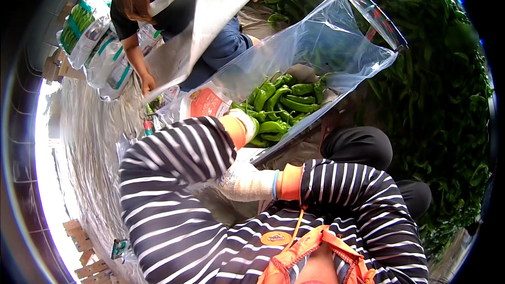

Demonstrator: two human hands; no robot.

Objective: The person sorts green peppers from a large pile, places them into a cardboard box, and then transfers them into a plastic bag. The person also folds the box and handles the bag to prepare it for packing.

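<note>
A long clear plastic bag (335,27) lies open before me, its far mouth held wide by a frame. Green peppers (276,102) are piled on its near part, over brown paper. My left hand (245,124), in a whitish glove, is at the left edge of the pile; its fingers are largely hidden. Nearer my body, my right hand (242,183) in a whitish knit glove is bent inward below the bag's near edge. What its fingertips touch is hidden. A red and white printed panel (207,100) shows on the bag beside my left forearm.
A large heap of green peppers (426,106) fills the right side. Opposite me, another person (169,12) holds a large pale sheet (213,15) in both hands. Packed bags of green produce (79,23) stand at upper left, on crinkled sheeting. Cardboard pieces (88,260) lie at lower left.
</note>
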